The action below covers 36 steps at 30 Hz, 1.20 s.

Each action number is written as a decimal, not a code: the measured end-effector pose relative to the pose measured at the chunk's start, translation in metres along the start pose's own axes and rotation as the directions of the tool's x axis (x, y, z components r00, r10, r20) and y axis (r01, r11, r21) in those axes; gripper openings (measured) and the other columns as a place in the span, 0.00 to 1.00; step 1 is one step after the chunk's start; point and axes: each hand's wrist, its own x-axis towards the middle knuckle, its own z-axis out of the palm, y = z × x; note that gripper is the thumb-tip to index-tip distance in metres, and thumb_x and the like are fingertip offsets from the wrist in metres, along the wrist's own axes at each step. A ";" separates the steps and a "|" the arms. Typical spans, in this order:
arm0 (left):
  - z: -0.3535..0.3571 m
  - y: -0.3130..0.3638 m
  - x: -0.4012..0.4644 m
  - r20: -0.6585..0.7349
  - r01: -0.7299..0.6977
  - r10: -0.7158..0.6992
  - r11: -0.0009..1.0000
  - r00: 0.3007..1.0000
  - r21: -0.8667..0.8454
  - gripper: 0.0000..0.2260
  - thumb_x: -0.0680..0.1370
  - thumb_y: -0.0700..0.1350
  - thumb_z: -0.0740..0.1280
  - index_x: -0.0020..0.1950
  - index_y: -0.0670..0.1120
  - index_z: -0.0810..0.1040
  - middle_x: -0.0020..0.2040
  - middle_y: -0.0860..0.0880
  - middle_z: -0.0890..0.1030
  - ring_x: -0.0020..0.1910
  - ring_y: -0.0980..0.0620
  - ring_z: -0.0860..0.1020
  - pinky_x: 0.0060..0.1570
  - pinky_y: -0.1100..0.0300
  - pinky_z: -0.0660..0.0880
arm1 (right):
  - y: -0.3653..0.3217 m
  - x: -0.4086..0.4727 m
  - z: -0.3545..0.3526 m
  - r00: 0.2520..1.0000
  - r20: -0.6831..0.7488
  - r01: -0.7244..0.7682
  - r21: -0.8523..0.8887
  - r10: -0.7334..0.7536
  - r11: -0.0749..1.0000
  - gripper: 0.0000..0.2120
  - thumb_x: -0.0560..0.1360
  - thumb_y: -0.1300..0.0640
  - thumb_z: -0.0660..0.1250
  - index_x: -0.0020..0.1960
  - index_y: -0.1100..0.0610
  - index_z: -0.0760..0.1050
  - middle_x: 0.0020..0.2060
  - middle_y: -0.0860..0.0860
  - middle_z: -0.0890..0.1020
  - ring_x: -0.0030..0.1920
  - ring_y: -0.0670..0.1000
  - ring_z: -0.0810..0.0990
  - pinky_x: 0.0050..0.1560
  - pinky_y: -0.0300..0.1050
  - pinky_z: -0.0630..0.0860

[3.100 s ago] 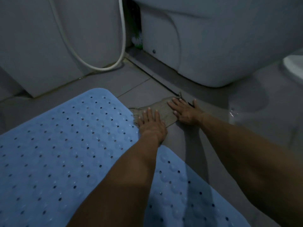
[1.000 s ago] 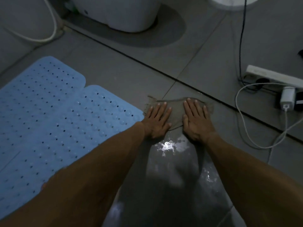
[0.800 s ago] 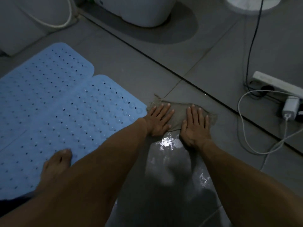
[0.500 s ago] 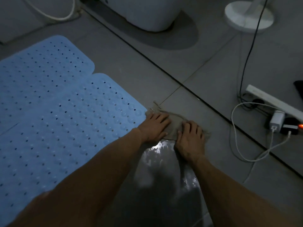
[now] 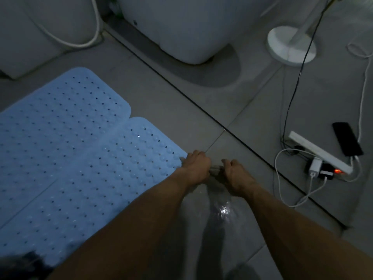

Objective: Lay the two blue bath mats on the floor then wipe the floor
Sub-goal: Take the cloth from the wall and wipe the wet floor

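two blue bath mats point(image 5: 66, 150) flat, far left | my left hand point(image 5: 196, 166) at mat corner, fingers curled on the cloth point(image 5: 216, 170) | cloth bunched between fists, long axis left-right | my right hand point(image 5: 237, 174) curled on its other end | wet floor point(image 5: 222, 211) lies toward me

Two bath mats point(image 5: 66, 150) lie side by side on the floor point(image 5: 171, 102), on the left. Just right of them are the left hand point(image 5: 196, 166) and the right hand point(image 5: 235, 173), close together, with a cloth point(image 5: 215, 170) between them – far behind stands a toilet point(image 5: 181, 27). On the right lie a power strip point(image 5: 316, 151) and a phone point(image 5: 347, 141), and behind them a fan base point(image 5: 290, 44)
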 end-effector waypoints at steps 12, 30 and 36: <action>-0.286 0.051 -0.154 -0.148 0.037 -0.033 0.999 0.988 0.025 0.13 0.72 0.45 0.69 0.55 0.45 0.76 0.56 0.45 0.77 0.57 0.45 0.71 0.52 0.56 0.65 | -0.061 -0.135 -0.269 0.966 -0.174 0.200 0.026 -0.192 0.980 0.16 0.76 0.48 0.66 0.57 0.59 0.73 0.56 0.57 0.73 0.51 0.59 0.76 0.49 0.47 0.72; -0.635 0.076 -0.308 -0.262 0.146 -0.134 0.989 0.956 0.025 0.24 0.72 0.65 0.68 0.54 0.46 0.74 0.55 0.42 0.80 0.54 0.42 0.78 0.43 0.55 0.66 | -0.171 -0.238 -0.652 0.943 -0.077 0.330 0.101 -0.323 0.939 0.10 0.62 0.42 0.70 0.39 0.44 0.75 0.34 0.40 0.79 0.38 0.46 0.78 0.36 0.38 0.70; -0.713 0.042 -0.334 -0.291 0.178 -0.168 0.984 0.942 0.008 0.20 0.75 0.61 0.66 0.54 0.46 0.75 0.53 0.42 0.80 0.51 0.42 0.79 0.49 0.51 0.77 | -0.225 -0.238 -0.743 0.904 -0.133 0.415 0.044 -0.406 0.909 0.09 0.66 0.50 0.74 0.35 0.38 0.76 0.32 0.39 0.79 0.35 0.39 0.77 0.33 0.33 0.68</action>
